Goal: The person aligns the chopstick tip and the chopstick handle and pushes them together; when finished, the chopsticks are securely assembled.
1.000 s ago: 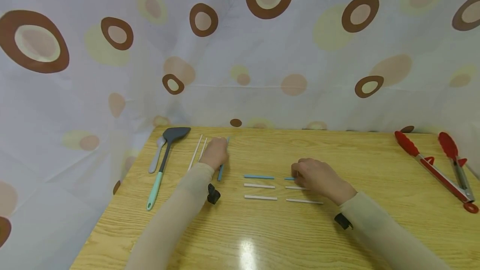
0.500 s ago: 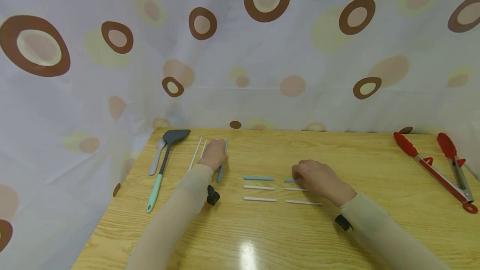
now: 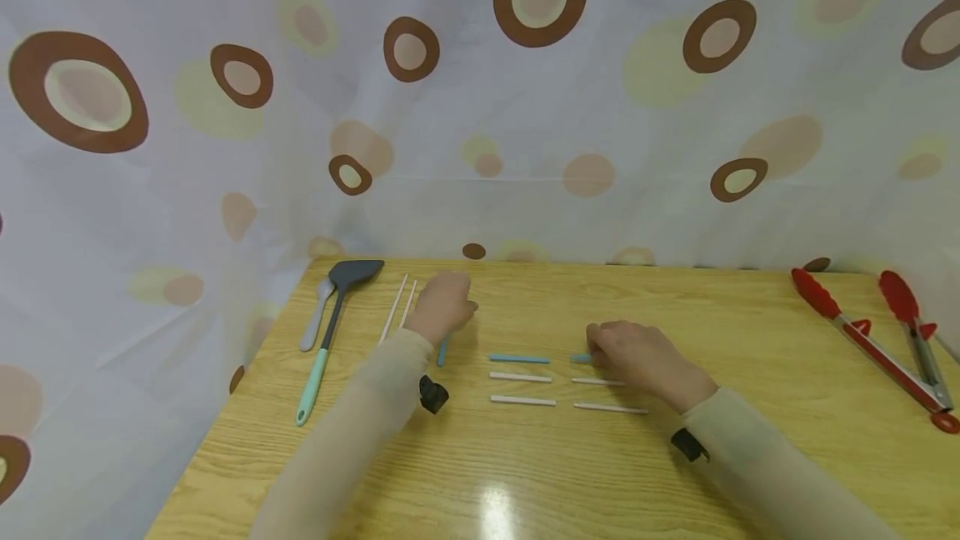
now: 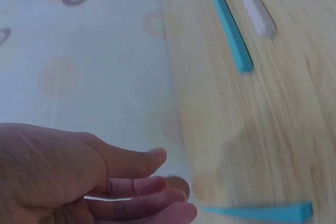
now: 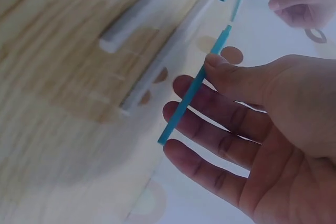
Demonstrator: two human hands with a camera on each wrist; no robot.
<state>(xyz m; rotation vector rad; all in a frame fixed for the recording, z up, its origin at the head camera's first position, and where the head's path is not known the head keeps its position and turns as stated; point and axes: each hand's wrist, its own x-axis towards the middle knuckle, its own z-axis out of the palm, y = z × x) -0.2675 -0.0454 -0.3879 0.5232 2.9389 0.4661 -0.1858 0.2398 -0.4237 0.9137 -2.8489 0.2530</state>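
At the far side we see a spotted cloth (image 3: pixel 450 215) hung behind the wooden table (image 3: pixel 570 473). On the right lie the red-and-silver tongs (image 3: pixel 873 342), arms spread toward the far edge. On the left lies a spatula (image 3: pixel 317 382), dark head far, mint handle near. Between these utensils we find both hands. The right hand (image 3: pixel 641 357) clamps the right blue stick (image 5: pixel 181 109) between thumb and fingers (the right wrist view shows the fingertips spaced along it). The left hand (image 3: pixel 444 305) is over the left blue stick (image 3: pixel 442 352), fingers loosely bent and thumb slightly apart from them; we cannot tell whether it touches the stick. Just left of the spatula we note a grey utensil (image 3: pixel 318 315). Left of the left hand lie two slim white sticks (image 3: pixel 393 309). Between the hands lies the centre blue stick (image 3: pixel 520 359), with two centre white sticks (image 3: pixel 522 400) on its near side. Two right white sticks (image 3: pixel 611 408) lie near the right hand, one partly hidden by it.
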